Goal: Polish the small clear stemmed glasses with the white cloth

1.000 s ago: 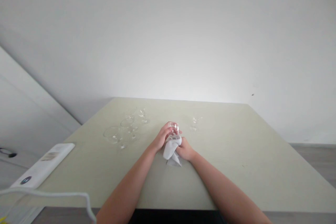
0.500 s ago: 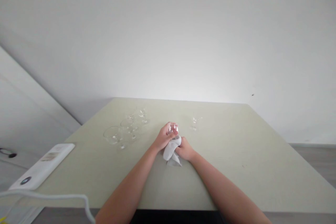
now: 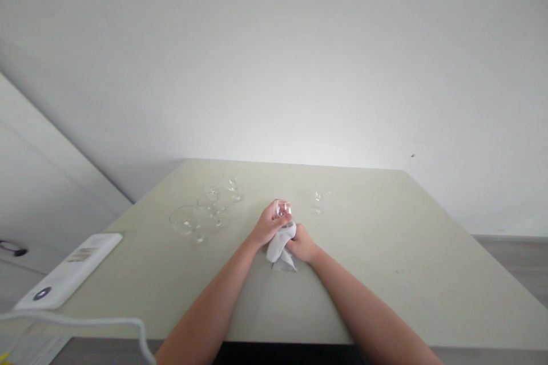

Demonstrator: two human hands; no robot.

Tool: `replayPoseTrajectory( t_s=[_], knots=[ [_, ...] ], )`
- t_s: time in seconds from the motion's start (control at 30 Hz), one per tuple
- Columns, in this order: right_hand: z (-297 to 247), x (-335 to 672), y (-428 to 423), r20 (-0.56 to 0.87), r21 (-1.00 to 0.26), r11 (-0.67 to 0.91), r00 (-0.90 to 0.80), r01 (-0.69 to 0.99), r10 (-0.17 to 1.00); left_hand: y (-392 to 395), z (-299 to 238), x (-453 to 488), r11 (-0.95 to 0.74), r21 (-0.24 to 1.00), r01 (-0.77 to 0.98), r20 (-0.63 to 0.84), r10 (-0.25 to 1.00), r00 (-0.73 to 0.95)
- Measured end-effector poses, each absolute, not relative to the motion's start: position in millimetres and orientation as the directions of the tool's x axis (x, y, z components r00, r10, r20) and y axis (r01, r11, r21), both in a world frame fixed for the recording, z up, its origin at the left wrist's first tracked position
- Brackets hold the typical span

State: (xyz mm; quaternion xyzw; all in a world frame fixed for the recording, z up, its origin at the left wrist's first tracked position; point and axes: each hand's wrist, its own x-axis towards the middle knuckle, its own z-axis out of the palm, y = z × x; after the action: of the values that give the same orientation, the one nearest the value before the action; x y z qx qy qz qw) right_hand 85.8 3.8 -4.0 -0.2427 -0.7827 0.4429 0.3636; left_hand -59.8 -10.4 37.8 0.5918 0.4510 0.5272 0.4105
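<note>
Counter: the pale top (image 3: 385, 234) reaches back to the grey-white wall (image 3: 274, 68).
Left cluster: several clear stemmed glasses (image 3: 183, 221) stand close together, their outlines overlapping; I cannot count them surely.
Right side: a lone clear glass (image 3: 317, 199) stands beyond the right hand (image 3: 303, 244), well apart from the cluster.
Left edge: a long white case (image 3: 71, 271) lies slantwise, with a dark round mark near its closer end.
Near left corner: a pale cable (image 3: 85, 321) crosses in front of the counter's corner.
Held glass (image 3: 282, 210): near the counter's middle, between the hands, its lower part covered by a white cloth (image 3: 279, 244).
Left hand (image 3: 266, 228): curled around the glass's bowl, thumb across the near side.
Right hand: closed on the cloth at the glass's lower end, most fingers hidden.
Cloth: bunched, its loose end hanging toward the person.
</note>
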Motion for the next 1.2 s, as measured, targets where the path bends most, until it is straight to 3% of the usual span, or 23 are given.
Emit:
replayPoseTrajectory(
  t_s=[1.2],
  knots=[
    [-4.9, 85.5, 3.8, 0.349, -0.885, 0.465, -0.610, 0.035, 0.711, -7.5, 32.8, -61.5, -0.266, 0.951, 0.158, 0.263, 0.964, 0.039]
  ],
)
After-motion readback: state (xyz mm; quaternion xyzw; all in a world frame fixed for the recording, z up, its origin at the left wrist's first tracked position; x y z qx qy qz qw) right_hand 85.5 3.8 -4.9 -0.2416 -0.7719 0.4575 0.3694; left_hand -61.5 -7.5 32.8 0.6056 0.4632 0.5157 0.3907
